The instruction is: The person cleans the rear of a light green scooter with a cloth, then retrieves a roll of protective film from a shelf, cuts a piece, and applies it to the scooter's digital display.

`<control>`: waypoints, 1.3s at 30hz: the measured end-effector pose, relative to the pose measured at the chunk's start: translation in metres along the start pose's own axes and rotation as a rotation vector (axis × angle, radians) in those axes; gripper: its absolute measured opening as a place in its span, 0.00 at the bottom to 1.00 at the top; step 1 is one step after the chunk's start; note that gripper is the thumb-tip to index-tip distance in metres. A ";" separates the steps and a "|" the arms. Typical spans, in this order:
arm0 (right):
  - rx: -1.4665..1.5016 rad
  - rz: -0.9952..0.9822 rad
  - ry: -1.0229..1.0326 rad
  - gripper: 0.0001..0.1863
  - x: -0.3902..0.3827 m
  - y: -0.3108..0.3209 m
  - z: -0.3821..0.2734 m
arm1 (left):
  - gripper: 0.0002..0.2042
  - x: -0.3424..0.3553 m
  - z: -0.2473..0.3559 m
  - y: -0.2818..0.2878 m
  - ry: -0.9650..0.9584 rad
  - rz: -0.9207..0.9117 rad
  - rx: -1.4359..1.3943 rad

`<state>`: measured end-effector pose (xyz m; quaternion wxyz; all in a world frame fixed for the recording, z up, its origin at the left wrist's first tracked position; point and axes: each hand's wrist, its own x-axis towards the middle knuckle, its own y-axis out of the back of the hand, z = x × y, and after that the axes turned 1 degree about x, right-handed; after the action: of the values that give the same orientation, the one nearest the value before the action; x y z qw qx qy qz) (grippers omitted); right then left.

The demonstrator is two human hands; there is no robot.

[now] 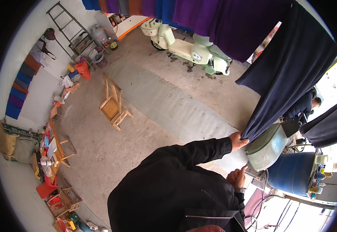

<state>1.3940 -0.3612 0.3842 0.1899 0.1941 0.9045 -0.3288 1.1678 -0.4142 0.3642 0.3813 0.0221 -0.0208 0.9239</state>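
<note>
My left hand (238, 141) grips the lower edge of a long dark navy cloth (292, 54), which hangs from above and is drawn into folds toward my fingers. My right hand (237, 178) is held lower, curled into a fist with the thumb sticking out, and nothing shows in it. Just beyond both hands stands a greenish, worn, curved metal cover (268, 147). A blue barrel (292, 173) is to the right of my right hand.
Purple and blue cloths (199, 17) hang overhead. A pale green scooter (191, 52) is parked at the back. A wooden chair (112, 106) stands on the concrete floor. Another person (300, 106) bends at the far right. A cluttered wooden table (56, 149) lines the left wall.
</note>
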 end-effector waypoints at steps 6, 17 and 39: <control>-0.301 -0.015 -0.058 0.44 0.009 -0.029 0.031 | 0.17 -0.013 0.012 0.030 -0.075 0.078 -0.007; 0.019 0.446 0.415 0.39 0.007 -0.070 -0.045 | 0.22 -0.031 0.104 0.047 -0.361 -0.423 0.125; 0.031 0.234 0.625 0.18 -0.002 -0.134 -0.098 | 0.34 -0.045 0.157 0.070 -0.406 -0.224 -0.048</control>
<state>1.3105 -0.3910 0.5248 -0.0633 0.3910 0.8854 -0.2430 1.1544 -0.5043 0.5169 0.4699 0.2004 -0.1164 0.8517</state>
